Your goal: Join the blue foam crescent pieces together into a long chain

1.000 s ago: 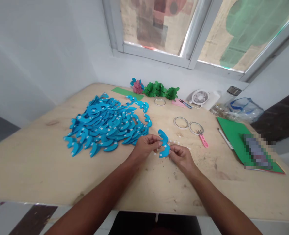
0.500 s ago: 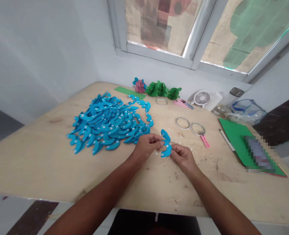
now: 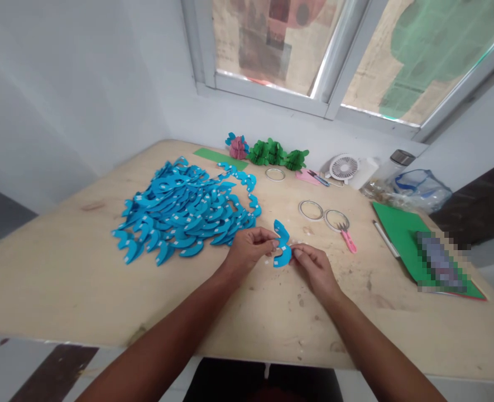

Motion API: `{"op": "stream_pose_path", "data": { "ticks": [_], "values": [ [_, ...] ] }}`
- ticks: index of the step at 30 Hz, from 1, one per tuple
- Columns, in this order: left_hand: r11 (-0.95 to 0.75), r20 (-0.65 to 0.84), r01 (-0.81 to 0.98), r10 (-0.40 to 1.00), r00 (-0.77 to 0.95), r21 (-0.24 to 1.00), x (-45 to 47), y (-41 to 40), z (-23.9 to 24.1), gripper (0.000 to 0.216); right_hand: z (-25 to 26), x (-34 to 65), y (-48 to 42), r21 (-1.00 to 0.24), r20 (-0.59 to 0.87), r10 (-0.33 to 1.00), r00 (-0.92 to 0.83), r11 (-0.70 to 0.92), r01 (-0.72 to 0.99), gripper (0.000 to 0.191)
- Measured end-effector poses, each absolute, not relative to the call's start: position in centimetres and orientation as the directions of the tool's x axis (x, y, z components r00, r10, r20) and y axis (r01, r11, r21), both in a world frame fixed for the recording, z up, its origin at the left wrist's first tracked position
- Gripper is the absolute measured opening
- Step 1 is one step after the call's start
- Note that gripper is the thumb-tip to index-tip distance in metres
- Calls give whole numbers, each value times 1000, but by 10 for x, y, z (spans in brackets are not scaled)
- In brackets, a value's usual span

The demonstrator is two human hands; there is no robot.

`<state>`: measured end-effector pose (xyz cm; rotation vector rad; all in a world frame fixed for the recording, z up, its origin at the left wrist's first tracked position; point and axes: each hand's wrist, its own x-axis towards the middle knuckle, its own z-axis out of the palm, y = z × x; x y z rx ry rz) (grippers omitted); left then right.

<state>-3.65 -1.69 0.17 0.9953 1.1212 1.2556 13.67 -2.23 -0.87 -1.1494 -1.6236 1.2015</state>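
Between my hands, just above the table, is a blue paper cutout point(image 3: 283, 255) made of curved lobes with small white squares on it. My left hand point(image 3: 253, 247) pinches its left side between thumb and fingers. On the opposite edge, the fingertips of my right hand point(image 3: 313, 265) are closed on the cutout's right side. To the left of my left hand lies a large heap of similar blue paper cutouts point(image 3: 188, 209), many bearing white squares. A few small white bits lie on the wood near the held piece.
Rolls of tape point(image 3: 311, 210) and pink-handled snips point(image 3: 348, 240) lie right of centre. Green folded-paper shapes point(image 3: 274, 152), a white fan point(image 3: 344, 167) and a bottle point(image 3: 397, 162) line the wall. A white pen point(image 3: 385, 239) lies beside green card point(image 3: 401, 251) on the wooden table point(image 3: 83, 268).
Both hands stay on the blue paper cutout, which has barely shifted. My right fingers sit slightly higher along its right edge. The whole view has moved a little.
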Motion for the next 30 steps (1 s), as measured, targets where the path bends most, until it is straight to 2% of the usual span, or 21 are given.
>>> {"op": "stream_pose_path", "data": {
  "ticks": [7,20,30],
  "values": [
    [91,-86,-156,996,39,984,-31,-23,5,12,-4,134,-24,-977,99,964,-246,141,163,29],
    [138,-129,-104,987,94,985,-25,-26,5,12,-10,131,-24,-994,33,976,-214,54,95,24],
    [150,-137,-125,985,102,981,-21,-29,3,12,-17,133,-22,-991,70,982,-178,89,104,22]
  ]
}}
